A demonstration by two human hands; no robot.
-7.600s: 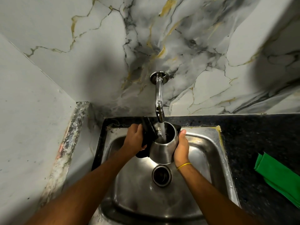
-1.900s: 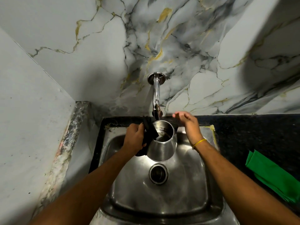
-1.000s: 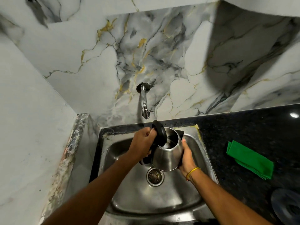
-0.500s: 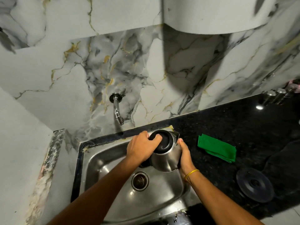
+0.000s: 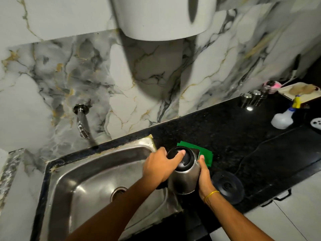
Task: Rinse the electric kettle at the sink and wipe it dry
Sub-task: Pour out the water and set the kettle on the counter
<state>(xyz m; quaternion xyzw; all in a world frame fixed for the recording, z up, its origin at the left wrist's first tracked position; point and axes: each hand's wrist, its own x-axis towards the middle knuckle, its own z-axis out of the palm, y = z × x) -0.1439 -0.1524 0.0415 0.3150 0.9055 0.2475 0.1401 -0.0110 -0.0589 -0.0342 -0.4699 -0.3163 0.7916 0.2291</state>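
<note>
The steel electric kettle (image 5: 185, 178) with its black lid down is held upright over the sink's right rim and the black counter. My left hand (image 5: 160, 166) grips its handle side, thumb pressed on the lid. My right hand (image 5: 205, 176) is wrapped around the kettle's right wall. A folded green cloth (image 5: 206, 154) lies on the counter just behind the kettle, partly hidden by it. The steel sink (image 5: 97, 173) lies to the left, and the wall tap (image 5: 81, 122) above it shows no water running.
The kettle's round black base (image 5: 228, 186) sits on the counter (image 5: 251, 136) right of my right hand. Far right stand a white spray bottle (image 5: 283, 119), several steel jars (image 5: 253, 98) and a tray (image 5: 302, 91). A white cylinder (image 5: 161, 18) hangs on the marble wall.
The tap stopped running and the kettle's lid came down. Both hands carried the kettle rightward from under the tap to the sink's right edge, in front of the green cloth.
</note>
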